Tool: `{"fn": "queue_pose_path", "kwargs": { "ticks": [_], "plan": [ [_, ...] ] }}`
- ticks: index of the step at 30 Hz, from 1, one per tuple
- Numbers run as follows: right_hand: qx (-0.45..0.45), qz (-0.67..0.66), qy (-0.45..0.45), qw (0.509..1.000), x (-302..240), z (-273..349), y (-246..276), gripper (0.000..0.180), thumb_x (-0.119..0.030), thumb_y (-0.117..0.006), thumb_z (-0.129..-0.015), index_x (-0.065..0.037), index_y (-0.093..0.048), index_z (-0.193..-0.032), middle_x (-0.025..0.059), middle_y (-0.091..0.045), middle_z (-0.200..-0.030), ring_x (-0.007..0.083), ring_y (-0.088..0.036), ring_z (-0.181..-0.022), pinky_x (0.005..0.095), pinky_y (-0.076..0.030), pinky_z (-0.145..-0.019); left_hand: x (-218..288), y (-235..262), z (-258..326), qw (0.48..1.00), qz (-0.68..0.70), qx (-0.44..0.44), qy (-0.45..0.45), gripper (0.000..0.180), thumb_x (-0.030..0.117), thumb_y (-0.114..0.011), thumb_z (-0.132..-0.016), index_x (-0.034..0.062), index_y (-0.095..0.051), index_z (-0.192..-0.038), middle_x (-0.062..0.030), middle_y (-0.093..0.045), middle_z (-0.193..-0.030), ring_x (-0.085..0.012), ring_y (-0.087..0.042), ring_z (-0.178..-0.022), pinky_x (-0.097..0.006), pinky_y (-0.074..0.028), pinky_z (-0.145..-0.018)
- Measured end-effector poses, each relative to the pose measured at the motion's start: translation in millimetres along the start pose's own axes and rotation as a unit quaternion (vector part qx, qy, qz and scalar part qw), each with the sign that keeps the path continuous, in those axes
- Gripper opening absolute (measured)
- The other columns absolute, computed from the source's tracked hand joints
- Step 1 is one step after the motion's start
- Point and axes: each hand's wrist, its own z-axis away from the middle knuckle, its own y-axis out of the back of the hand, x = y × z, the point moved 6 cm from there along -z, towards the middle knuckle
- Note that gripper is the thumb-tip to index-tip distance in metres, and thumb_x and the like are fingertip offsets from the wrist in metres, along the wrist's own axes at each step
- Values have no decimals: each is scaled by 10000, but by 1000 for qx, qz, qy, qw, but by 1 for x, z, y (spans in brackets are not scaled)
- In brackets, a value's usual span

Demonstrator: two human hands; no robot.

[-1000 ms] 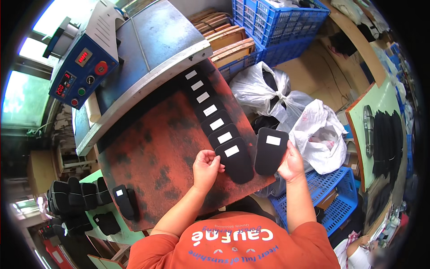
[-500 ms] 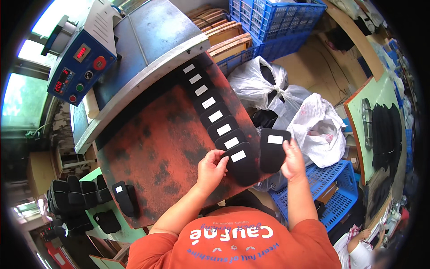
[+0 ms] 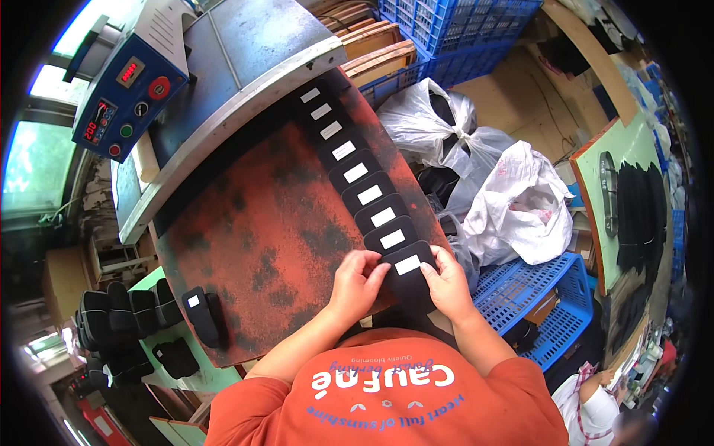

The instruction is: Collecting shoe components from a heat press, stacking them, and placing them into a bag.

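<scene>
A black, round-cornered fabric pad [image 3: 413, 288] with a white label [image 3: 407, 264] lies at the near end of a row of matching pads, overlapping the pad behind it [image 3: 390, 224]. My right hand [image 3: 448, 286] grips its right edge, thumb on top beside the label. At the pad's upper left corner is my left hand [image 3: 358, 285], thumb and fingers pinched closely together at the edge; the exact contact is partly hidden. Several labelled pads run away from me along the right side of the red and black table surface [image 3: 260, 245].
A blue control box [image 3: 134, 97] stands beside a metal-edged plate [image 3: 253, 82] at the far left. More black pads [image 3: 199, 316] lie at the table's left corner. To the right are plastic bags [image 3: 513, 215] and a blue crate [image 3: 554, 327]; another person [image 3: 595, 401] is at lower right.
The pad in my right hand has moved left from beside the row onto its near end, overlapping the last pad. My left hand has shifted from that earlier pad to the new pad's corner.
</scene>
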Motion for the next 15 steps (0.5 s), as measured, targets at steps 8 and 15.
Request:
{"fn": "queue_pose_path", "kwargs": {
  "ticks": [8,15],
  "plan": [
    [0,31,-8,999,6,0,14,212,21,-493,-867,25,-530,-1076,57,-593,-980,108,-553,-904,244,-437,-818,-19,17,-17,996,25,87,5,181,29,-631,-814,18,-484,-921,-39,-578,-752,-90,-568,-611,-208,-467,-515],
    [8,-27,-14,1000,-1,-1,25,223,37,-469,-882,17,-510,-1100,53,-590,-997,102,-557,-920,238,-438,-829,52,21,-8,889,-333,138,-281,285,110,-666,-743,38,-545,-991,-114,-561,-1050,-321,-525,-932,-381,-447,-776]
  ]
}}
